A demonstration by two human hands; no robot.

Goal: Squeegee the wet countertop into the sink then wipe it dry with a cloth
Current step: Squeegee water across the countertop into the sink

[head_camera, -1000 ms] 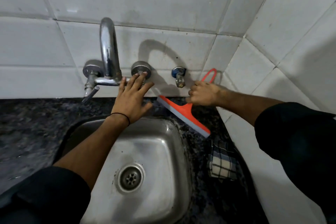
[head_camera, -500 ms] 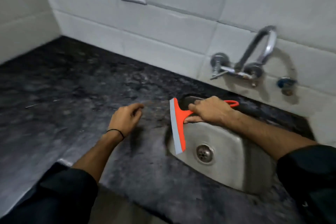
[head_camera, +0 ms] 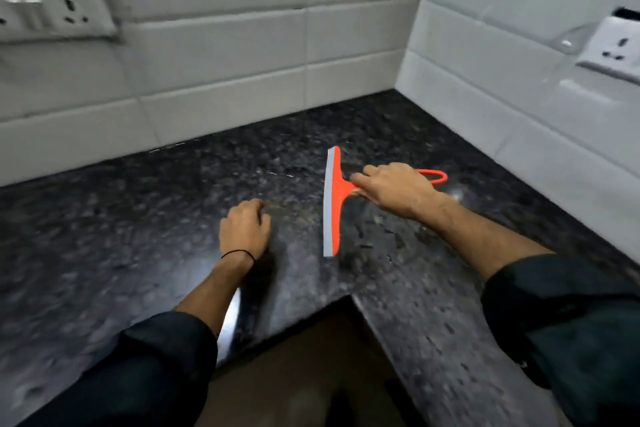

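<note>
Right-hand fingers (head_camera: 358, 178) are clamped on the handle of the squeegee (head_camera: 333, 211), index stretched forward to the head and the rest wrapped under. The right hand (head_camera: 401, 191) sits over the handle, whose loop end sticks out to the right. Left hand (head_camera: 246, 229) has its fingers curled in and holds nothing, low over the bench (head_camera: 173, 201), left of the blade and apart from it.

The squeegee is mid-bench near the far corner, with the blade running near-to-far and the grey rubber edge facing left. Cannot tell if the edge is fully down; a shadow at the near end hints it may be slightly lifted.

Step in hand, as I judge it: placing the blade for a stroke. To do it well:
- seat the whole rubber edge flat on the bench, handle tilted low
- keep even pressure through the index finger so neither end rides up
- pull in 1 steady pass, then overlap the next
- start tight against the tiled wall (head_camera: 225, 55) so no wet strip is left
- keep the left hand out of the blade's path

The sink is out of view, so the stroke direction cannot be told here.

Counts: 1 squeegee, 2 hands, 2 wall sockets — 1 far left (head_camera: 52, 7), 1 right (head_camera: 613, 48) — and 1 black wristband (head_camera: 239, 255) on the left wrist. 0 cloths are in view.
</note>
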